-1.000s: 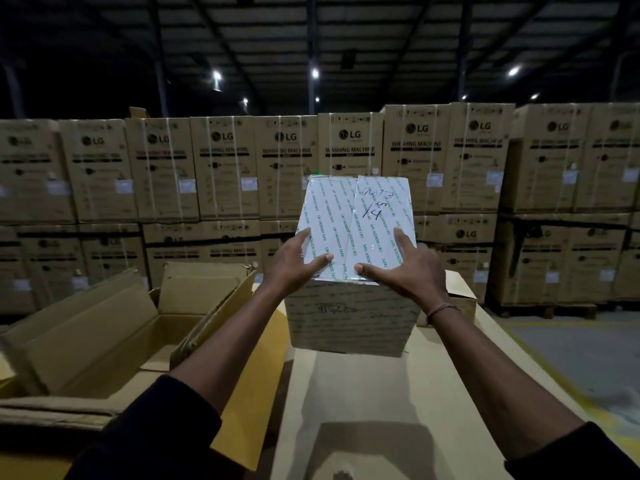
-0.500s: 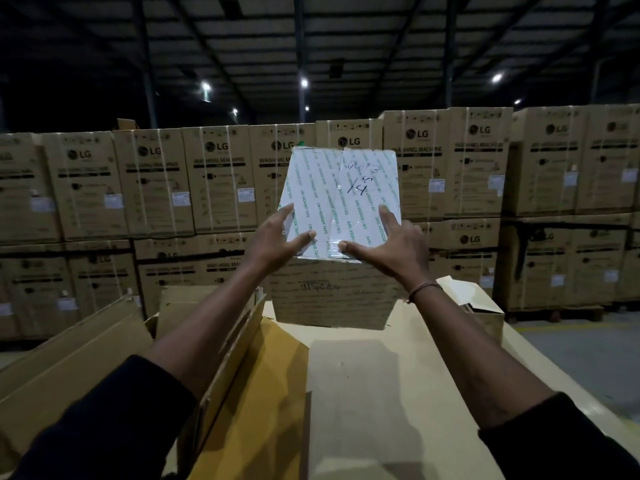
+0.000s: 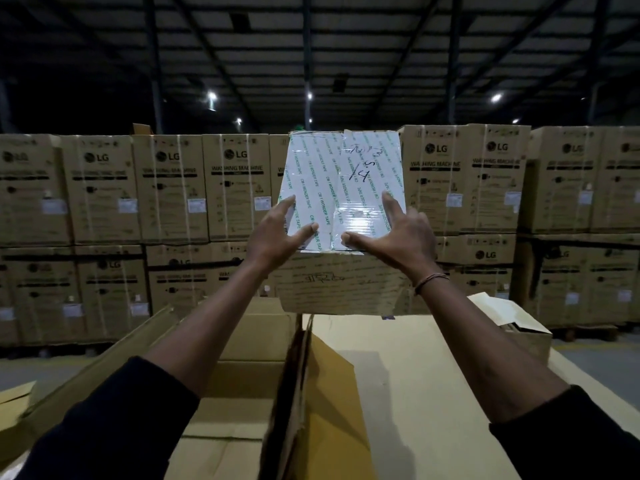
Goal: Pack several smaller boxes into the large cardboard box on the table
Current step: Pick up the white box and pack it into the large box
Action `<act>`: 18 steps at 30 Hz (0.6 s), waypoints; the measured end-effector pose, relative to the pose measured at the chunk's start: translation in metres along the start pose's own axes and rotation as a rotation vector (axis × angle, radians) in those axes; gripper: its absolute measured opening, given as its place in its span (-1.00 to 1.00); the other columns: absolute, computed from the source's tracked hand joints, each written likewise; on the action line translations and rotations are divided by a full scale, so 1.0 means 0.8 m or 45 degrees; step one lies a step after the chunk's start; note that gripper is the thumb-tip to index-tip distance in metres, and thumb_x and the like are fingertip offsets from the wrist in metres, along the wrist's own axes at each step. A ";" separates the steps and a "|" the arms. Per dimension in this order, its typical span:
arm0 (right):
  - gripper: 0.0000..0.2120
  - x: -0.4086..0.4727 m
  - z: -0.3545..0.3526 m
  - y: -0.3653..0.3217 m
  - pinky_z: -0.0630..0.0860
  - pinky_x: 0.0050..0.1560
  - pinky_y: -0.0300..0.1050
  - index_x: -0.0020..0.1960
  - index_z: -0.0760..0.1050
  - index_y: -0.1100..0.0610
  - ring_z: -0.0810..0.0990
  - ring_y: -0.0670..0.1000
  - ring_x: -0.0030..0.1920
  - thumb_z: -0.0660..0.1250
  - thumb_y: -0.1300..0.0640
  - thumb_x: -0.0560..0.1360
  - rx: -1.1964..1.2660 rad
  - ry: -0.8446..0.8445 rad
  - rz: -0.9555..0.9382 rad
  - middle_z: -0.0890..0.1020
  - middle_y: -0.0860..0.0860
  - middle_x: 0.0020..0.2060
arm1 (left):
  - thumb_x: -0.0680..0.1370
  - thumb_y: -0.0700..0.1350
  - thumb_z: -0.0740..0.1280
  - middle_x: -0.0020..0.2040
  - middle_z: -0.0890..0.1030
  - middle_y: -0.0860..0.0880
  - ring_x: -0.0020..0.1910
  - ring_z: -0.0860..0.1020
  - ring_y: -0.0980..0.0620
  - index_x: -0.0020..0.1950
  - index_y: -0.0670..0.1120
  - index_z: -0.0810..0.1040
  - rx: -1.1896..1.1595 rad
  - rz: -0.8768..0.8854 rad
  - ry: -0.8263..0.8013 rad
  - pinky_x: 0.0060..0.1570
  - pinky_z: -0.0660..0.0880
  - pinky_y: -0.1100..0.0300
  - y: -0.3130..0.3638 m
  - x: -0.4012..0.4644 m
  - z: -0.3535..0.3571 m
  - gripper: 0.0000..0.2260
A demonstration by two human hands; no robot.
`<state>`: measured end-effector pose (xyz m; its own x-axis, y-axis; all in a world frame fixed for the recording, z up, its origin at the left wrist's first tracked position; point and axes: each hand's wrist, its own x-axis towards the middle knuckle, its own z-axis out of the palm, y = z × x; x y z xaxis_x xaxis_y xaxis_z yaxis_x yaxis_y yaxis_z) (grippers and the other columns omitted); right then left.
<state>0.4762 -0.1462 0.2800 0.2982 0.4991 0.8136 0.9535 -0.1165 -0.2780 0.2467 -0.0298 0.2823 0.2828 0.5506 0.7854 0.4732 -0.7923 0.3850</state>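
Both hands, left hand (image 3: 277, 233) and right hand (image 3: 398, 233), clasp the taped small box (image 3: 343, 216) with spread fingers, holding it above the counter (image 3: 415, 375), beside the open large box (image 3: 242, 393); stacked cartons (image 3: 166, 188) behind.

ceiling (image 3: 311, 46): dark metal roof, beams, small bright lamps
stacked cartons (image 3: 166, 188): LG washing machine boxes, two tiers, wall-like row below ceiling
floor (image 3: 595, 355): grey concrete, beneath cartons, right side
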 end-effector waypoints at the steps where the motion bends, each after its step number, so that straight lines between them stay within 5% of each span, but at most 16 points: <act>1: 0.20 -0.001 0.007 -0.018 0.33 -0.16 -0.12 0.63 0.20 -0.08 0.50 0.13 -0.03 0.13 -0.75 0.17 -0.004 0.013 -0.002 0.53 0.21 0.02 | 0.53 0.32 0.39 0.56 0.40 -0.07 0.49 0.42 -0.09 0.62 -0.01 0.27 0.006 0.010 0.006 0.31 0.49 -0.11 -0.015 0.001 -0.013 -0.23; 10: 0.27 -0.030 0.077 -0.191 0.33 -0.22 -0.15 0.62 0.23 -0.07 0.46 0.07 -0.15 -0.06 -0.81 0.12 -0.014 0.046 0.025 0.45 0.11 -0.13 | 0.54 0.31 0.38 0.57 0.38 -0.07 0.51 0.38 -0.09 0.63 -0.03 0.26 0.040 0.036 0.000 0.32 0.46 -0.10 -0.147 -0.015 -0.142 -0.22; 18: 0.18 -0.071 0.119 -0.291 0.33 -0.18 -0.12 0.63 0.22 -0.10 0.51 0.10 -0.01 0.16 -0.76 0.19 0.012 -0.125 0.090 0.51 0.13 -0.05 | 0.48 0.38 0.38 0.54 0.44 -0.04 0.42 0.50 -0.10 0.61 0.02 0.29 0.071 -0.097 -0.097 0.26 0.53 -0.10 -0.229 -0.057 -0.220 -0.20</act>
<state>0.2334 -0.0656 0.2498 0.3585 0.5716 0.7380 0.9296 -0.1467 -0.3380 0.0007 0.0440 0.2615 0.3060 0.6289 0.7147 0.5406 -0.7327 0.4133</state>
